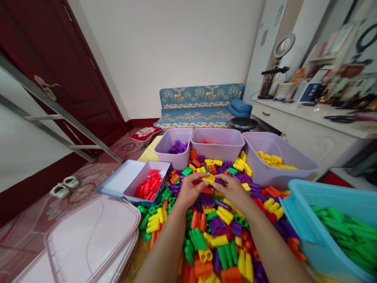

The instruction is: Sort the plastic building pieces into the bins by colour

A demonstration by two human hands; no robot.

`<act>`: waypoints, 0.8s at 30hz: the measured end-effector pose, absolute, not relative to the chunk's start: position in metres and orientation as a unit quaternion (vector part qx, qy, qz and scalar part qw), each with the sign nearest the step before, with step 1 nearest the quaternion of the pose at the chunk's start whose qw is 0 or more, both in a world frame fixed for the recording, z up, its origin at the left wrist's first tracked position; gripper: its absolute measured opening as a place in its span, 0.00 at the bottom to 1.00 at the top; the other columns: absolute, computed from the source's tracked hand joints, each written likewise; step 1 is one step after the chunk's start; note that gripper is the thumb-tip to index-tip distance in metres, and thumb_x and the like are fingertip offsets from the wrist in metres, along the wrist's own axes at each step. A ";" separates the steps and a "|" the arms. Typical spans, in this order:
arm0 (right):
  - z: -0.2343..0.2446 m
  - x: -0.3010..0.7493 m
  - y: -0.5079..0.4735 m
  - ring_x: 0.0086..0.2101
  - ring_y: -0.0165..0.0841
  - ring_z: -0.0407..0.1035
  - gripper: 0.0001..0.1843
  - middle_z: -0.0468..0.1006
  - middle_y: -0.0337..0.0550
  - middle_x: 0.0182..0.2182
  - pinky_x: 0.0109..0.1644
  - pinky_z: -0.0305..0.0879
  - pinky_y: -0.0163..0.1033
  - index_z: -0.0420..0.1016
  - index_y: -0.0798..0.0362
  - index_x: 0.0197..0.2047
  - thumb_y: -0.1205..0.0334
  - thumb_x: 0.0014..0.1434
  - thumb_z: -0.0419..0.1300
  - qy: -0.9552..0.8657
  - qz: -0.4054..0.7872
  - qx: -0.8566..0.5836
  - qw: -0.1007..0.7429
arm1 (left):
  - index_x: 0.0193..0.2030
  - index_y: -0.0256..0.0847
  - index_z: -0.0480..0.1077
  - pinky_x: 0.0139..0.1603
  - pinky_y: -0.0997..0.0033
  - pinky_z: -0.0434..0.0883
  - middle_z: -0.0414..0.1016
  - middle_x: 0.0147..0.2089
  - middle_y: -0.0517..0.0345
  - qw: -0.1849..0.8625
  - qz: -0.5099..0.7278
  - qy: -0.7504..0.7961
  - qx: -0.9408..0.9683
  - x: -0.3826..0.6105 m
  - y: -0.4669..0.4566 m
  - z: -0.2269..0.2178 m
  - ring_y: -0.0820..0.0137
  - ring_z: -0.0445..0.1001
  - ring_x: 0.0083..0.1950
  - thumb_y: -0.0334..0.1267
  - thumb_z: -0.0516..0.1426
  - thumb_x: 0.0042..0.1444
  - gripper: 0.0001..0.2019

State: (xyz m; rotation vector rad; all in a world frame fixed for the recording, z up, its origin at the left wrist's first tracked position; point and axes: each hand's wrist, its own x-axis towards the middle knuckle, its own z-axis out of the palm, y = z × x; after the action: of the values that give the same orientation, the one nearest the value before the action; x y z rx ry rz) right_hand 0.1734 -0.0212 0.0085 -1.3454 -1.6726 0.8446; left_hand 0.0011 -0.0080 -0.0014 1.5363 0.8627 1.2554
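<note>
Head view: your left hand (189, 193) pinches a yellow piece (209, 179) between thumb and fingers, above the mixed pile (219, 228) on the bench (151, 149); your right hand (235, 193) curls partly closed at its right end, its grip unclear. Red pieces (149, 185) lie in a box to the left, green pieces (344, 228) in the turquoise bin (303, 224) near right.

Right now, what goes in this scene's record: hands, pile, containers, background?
Left hand: holding a yellow piece
Right hand: at the same piece, grip unclear
Pile: green, yellow, purple, orange, red
Left lilac bin: purple pieces
Middle lilac bin: orange pieces
Right lilac bin: yellow pieces
Turquoise tub: green pieces
Open case: red pieces
Background: blue patterned sofa
</note>
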 end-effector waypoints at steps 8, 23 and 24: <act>0.008 0.184 -0.020 0.31 0.36 0.73 0.13 0.79 0.44 0.31 0.36 0.68 0.40 0.76 0.54 0.40 0.60 0.53 0.57 -0.660 0.333 -0.555 0.381 | 0.29 0.36 0.73 0.31 0.77 0.64 0.72 0.26 0.61 0.464 0.560 0.379 0.572 0.001 -0.003 -0.006 0.75 0.69 0.28 0.35 0.61 0.47 0.04; -0.002 0.172 -0.025 0.66 0.52 0.42 0.34 0.57 0.47 0.66 0.64 0.45 0.60 0.64 0.47 0.63 0.39 0.58 0.53 -0.780 0.134 -0.583 0.182 | 0.46 0.40 0.73 0.49 0.65 0.69 0.75 0.45 0.53 0.211 0.423 0.479 0.740 0.004 -0.003 -0.012 0.67 0.73 0.44 0.32 0.55 0.54 0.13; -0.003 0.172 -0.025 0.65 0.52 0.42 0.33 0.58 0.47 0.65 0.64 0.44 0.61 0.65 0.48 0.62 0.39 0.60 0.50 -0.781 0.134 -0.585 0.173 | 0.45 0.40 0.74 0.49 0.65 0.70 0.76 0.44 0.53 0.214 0.422 0.478 0.740 0.004 -0.003 -0.012 0.67 0.73 0.45 0.31 0.55 0.54 0.12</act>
State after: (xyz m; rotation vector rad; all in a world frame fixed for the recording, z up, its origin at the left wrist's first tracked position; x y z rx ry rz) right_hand 0.1719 -0.0251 -0.0026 -1.6584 -2.2161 0.3797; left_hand 0.0040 -0.0030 -0.0120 2.0532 1.3272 1.1716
